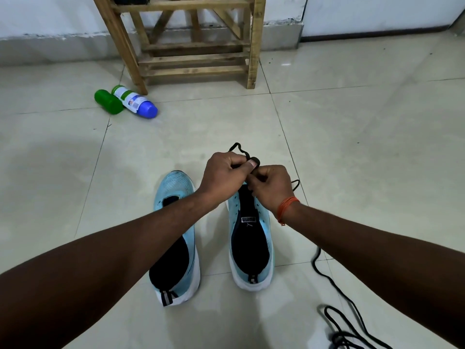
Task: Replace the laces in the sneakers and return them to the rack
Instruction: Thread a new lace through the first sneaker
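I count two sneakers at six o'clock: left sneaker [176, 195], right sneaker [263, 222]. My left hand [224, 176] and right hand [273, 190] each pinch one black lace [245, 154] over the right sneaker's toe. One rack [196, 69] at twelve.

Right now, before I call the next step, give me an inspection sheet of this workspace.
Surface: pale tiled floor, glossy, with a few dark specks.
Job's things: two light-blue sneakers side by side, heels toward the camera: left sneaker and right sneaker, which has a Puma label; black lace held above the right one's front; wooden rack by the wall.
Clutter: green bottle and white bottle with blue cap, lying touching beside a rack leg.
Grippers: left hand and right hand both pinch the lace.
Cables: black cord, possibly another lace, trails right of the right sneaker to a tangle at the bottom edge.
Surroundings: white wall, scuffed base.
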